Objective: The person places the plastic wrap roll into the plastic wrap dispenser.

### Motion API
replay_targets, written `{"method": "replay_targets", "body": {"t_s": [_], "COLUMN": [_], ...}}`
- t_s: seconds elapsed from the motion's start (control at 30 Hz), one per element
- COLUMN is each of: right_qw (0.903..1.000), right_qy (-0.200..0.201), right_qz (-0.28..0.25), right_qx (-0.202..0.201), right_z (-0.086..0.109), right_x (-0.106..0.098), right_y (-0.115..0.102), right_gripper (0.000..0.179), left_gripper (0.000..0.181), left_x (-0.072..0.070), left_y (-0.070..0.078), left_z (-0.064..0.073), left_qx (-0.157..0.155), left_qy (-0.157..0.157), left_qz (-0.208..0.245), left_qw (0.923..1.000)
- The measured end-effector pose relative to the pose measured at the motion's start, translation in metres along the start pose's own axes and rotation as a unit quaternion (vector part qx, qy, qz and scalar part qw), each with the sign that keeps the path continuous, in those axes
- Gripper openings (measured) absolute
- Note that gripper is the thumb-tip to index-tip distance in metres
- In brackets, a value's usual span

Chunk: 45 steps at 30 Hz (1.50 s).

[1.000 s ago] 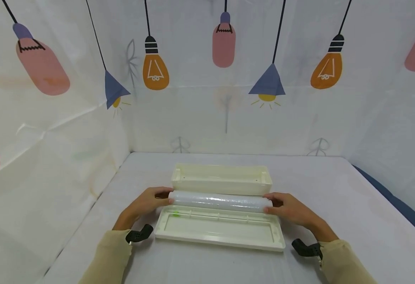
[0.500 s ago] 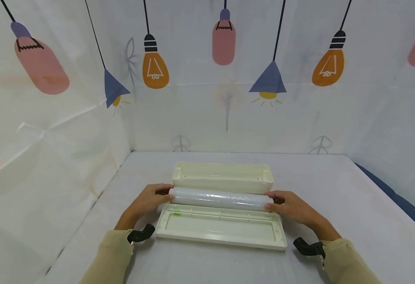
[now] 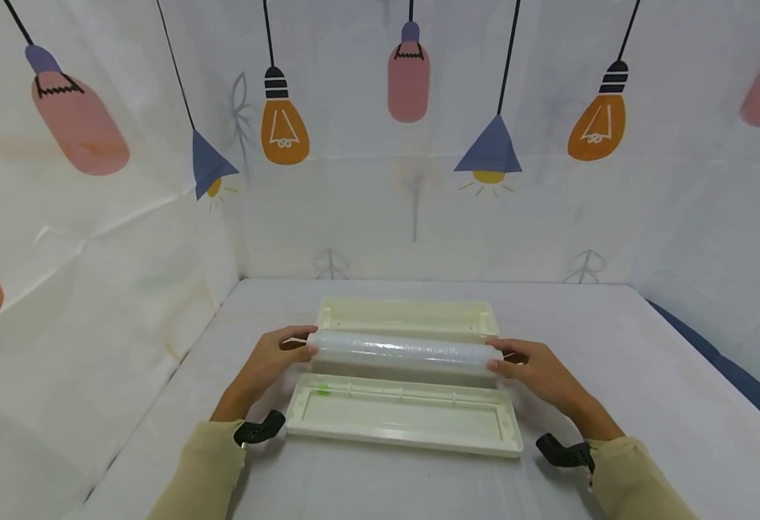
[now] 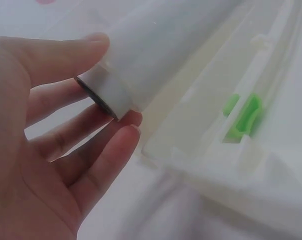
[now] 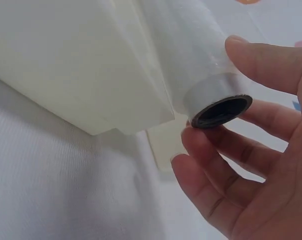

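A roll of cling film (image 3: 402,349) on a hollow core spans the gap between both hands, raised in front of the cream box (image 3: 412,310). My left hand (image 3: 274,365) grips its left end, thumb on the near side; in the left wrist view the fingers curl round the dark-rimmed end of the roll (image 4: 141,55). The right end is held by my right hand (image 3: 536,370); the right wrist view shows thumb and fingers about the open core end (image 5: 221,107). Nearer the body lies the cream lid (image 3: 406,422), inner side up, with a green slider (image 4: 248,115) on its rail.
A white-covered table (image 3: 367,484) carries box and lid. Behind it hangs a white sheet (image 3: 354,217) printed with lamps, and another sheet side (image 3: 113,289) closes off the left. Black wrist mounts (image 3: 259,427) stick out from both sleeves.
Both hands have lifted the roll from between box and lid, up and slightly away from the body. More of the box's front wall shows beneath it. Box and lid stay in place.
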State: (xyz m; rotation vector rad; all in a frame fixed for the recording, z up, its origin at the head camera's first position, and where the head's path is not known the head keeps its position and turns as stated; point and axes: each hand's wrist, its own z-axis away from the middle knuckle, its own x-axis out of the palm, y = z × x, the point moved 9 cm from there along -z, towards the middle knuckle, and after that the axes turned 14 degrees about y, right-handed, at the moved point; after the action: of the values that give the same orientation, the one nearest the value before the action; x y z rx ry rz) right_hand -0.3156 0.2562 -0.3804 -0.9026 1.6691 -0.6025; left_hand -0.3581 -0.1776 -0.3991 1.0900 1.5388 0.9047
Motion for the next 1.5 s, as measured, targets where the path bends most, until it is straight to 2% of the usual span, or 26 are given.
{"method": "replay_targets", "body": {"t_s": [0.13, 0.47, 0.77, 1.0, 1.2, 1.5], "right_qw": [1.0, 0.9995, 0.9991, 0.9984, 0.9979, 0.9981], "right_qy": [0.0, 0.029, 0.04, 0.047, 0.034, 0.012], "right_qz": [0.007, 0.008, -0.009, -0.028, -0.051, -0.053], "right_qx": [-0.001, -0.005, 0.007, 0.015, 0.022, 0.029], "right_z": [0.0, -0.002, -0.003, -0.008, -0.017, -0.032], "right_x": [0.0, -0.009, -0.015, -0.019, -0.021, -0.023], "right_y": [-0.001, -0.006, -0.011, -0.014, -0.019, -0.023], "right_gripper": [0.057, 0.055, 0.057, 0.057, 0.057, 0.063], "left_gripper": [0.053, 0.054, 0.056, 0.057, 0.057, 0.054], "left_x": [0.0, 0.003, 0.001, 0.0, -0.002, -0.003], "left_y": [-0.003, 0.01, 0.021, 0.034, 0.039, 0.052], "left_z": [0.001, 0.002, 0.001, -0.007, -0.017, -0.026], "left_qx": [-0.007, 0.012, 0.028, 0.032, 0.023, 0.035], "left_qy": [0.005, 0.001, 0.007, 0.005, 0.012, 0.018], "left_qz": [0.011, 0.061, 0.058, 0.06, 0.063, 0.042], "left_qw": [0.9999, 0.9981, 0.9979, 0.9977, 0.9977, 0.9984]}}
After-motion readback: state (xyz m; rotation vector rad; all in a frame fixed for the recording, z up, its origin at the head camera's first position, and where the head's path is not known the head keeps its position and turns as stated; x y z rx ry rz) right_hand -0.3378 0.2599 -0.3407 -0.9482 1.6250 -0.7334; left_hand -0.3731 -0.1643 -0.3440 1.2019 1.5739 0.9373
